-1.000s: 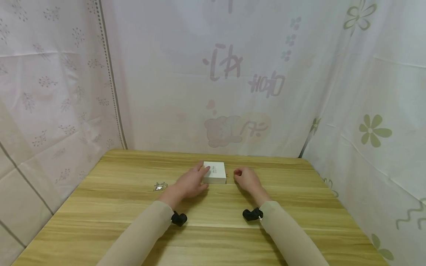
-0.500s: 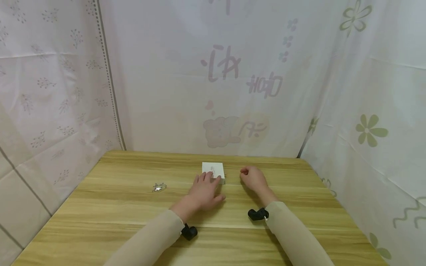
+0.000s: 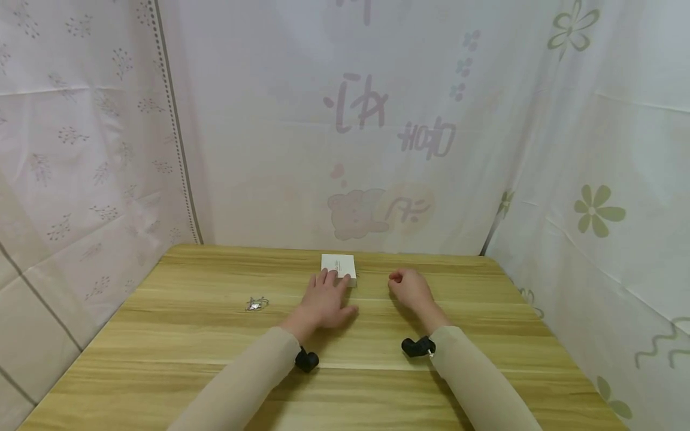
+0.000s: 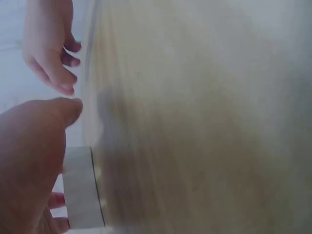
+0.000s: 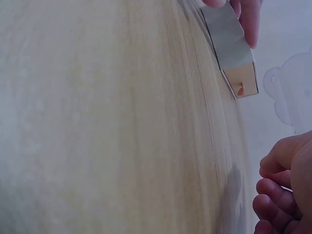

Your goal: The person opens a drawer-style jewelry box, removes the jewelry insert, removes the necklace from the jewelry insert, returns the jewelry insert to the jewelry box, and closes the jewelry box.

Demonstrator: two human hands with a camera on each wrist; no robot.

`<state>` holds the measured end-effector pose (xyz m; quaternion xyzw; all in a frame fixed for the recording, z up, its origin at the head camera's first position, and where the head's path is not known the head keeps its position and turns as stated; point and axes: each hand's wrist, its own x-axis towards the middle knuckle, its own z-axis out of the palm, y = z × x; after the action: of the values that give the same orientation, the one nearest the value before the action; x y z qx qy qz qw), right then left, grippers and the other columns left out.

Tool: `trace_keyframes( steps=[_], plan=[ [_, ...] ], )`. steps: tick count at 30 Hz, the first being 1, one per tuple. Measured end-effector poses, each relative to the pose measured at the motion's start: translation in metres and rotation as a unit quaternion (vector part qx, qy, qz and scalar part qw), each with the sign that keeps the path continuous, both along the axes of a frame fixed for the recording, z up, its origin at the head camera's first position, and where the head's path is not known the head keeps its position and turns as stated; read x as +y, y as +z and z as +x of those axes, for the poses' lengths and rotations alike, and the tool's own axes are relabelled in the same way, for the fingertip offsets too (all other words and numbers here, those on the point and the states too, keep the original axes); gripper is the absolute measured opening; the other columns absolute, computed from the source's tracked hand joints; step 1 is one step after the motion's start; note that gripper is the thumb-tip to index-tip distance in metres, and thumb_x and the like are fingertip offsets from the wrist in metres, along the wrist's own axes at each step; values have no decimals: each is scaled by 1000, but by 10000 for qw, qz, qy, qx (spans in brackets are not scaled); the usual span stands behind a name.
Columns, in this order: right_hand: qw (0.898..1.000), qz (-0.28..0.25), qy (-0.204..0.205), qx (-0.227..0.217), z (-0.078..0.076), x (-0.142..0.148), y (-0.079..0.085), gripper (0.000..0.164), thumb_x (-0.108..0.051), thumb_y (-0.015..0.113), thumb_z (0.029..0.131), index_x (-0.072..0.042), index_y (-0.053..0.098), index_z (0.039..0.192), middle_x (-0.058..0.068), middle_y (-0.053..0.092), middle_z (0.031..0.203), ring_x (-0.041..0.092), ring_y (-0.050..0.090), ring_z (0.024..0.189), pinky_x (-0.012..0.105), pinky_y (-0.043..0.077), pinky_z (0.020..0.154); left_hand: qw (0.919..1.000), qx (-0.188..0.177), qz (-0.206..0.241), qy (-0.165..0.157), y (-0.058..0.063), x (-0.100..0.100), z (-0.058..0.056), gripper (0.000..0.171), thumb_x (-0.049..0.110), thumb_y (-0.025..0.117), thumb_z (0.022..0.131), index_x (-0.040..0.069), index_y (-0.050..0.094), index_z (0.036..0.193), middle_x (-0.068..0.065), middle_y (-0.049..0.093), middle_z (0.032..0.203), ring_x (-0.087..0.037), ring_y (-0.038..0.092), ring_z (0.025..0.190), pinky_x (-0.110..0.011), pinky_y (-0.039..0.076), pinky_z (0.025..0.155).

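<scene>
A small white box (image 3: 338, 261) with fine dark print on its lid lies near the table's far edge. My left hand (image 3: 325, 303) reaches over its near side, fingers extended onto the lid and thumb out to the right. In the right wrist view the box's tan end face (image 5: 246, 77) shows a small orange-brown tab (image 5: 241, 89). To the right of the box, apart from it, my right hand (image 3: 412, 290) has its fingers loosely curled, with nothing visible in them. A silvery chain (image 3: 257, 304) lies bunched on the table left of my left hand.
The wood-grain table (image 3: 345, 389) ends in a far edge just behind the box. Patterned white cloth (image 3: 259, 149) hangs behind it and along both sides. A black wrist device (image 3: 307, 360) sits at my left cuff, another at my right.
My left hand has shifted from the box's left side onto its near side and lid. The box has slid slightly away and left. The right hand has drawn a little to the right.
</scene>
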<state>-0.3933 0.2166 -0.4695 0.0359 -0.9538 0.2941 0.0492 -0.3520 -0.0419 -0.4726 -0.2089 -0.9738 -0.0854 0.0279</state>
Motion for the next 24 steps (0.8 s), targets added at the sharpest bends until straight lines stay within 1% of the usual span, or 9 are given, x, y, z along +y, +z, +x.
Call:
trace_keyframes(
  steps=[5, 8, 10, 14, 18, 22, 24],
  plan=[
    [10000, -20, -4, 14, 0, -1, 1, 29, -19, 63, 107, -4, 77, 128, 15, 78, 121, 35, 72, 113, 54, 59, 100, 9998, -183, -34, 98, -2, -1, -14, 88, 66, 57, 106, 20, 29, 175, -20, 27, 179, -46, 18, 170, -66, 18, 138],
    [10000, -21, 0, 52, 1, -2, 1, 28, -18, 64, 107, -4, 78, 127, 15, 78, 120, 34, 73, 112, 54, 59, 100, 9994, -308, 34, 136, 0, 0, -19, 91, 67, 59, 105, 20, 28, 176, -19, 25, 180, -46, 15, 171, -65, 15, 138],
    [10000, -32, -7, 64, 1, -2, -1, 27, -18, 64, 107, -4, 78, 125, 15, 79, 119, 34, 73, 111, 54, 59, 99, 9990, -417, 35, 155, 0, -1, -23, 93, 69, 57, 105, 21, 24, 177, -19, 22, 182, -44, 11, 172, -65, 11, 139],
    [9999, -11, -13, 115, 3, -3, -3, 25, -18, 64, 107, -5, 78, 122, 15, 79, 118, 34, 73, 110, 53, 59, 99, 9984, -544, 21, 173, -1, -1, -28, 95, 71, 55, 105, 22, 20, 178, -18, 18, 183, -43, 7, 172, -64, 8, 140],
    [9999, -7, 7, 151, 4, -3, -4, 23, -19, 65, 107, -5, 78, 121, 14, 78, 117, 33, 72, 110, 53, 59, 99, 9978, -628, 107, 168, 0, -2, -31, 95, 69, 57, 104, 20, 21, 178, -19, 17, 183, -44, 6, 172, -64, 8, 139],
    [9999, -26, 32, 152, 4, -1, -6, 25, -19, 64, 107, -4, 78, 122, 15, 78, 118, 35, 73, 110, 54, 59, 99, 9974, -678, 164, 162, 5, -2, -30, 97, 69, 60, 103, 19, 23, 177, -20, 18, 182, -45, 8, 172, -67, 7, 138],
    [9999, -55, 19, 120, 5, -1, -6, 25, -19, 64, 108, -4, 78, 123, 16, 78, 119, 35, 72, 112, 55, 59, 100, 9971, -732, 127, 149, 7, -2, -29, 98, 71, 58, 103, 20, 21, 178, -19, 16, 183, -45, 6, 172, -68, 4, 138]
  ],
)
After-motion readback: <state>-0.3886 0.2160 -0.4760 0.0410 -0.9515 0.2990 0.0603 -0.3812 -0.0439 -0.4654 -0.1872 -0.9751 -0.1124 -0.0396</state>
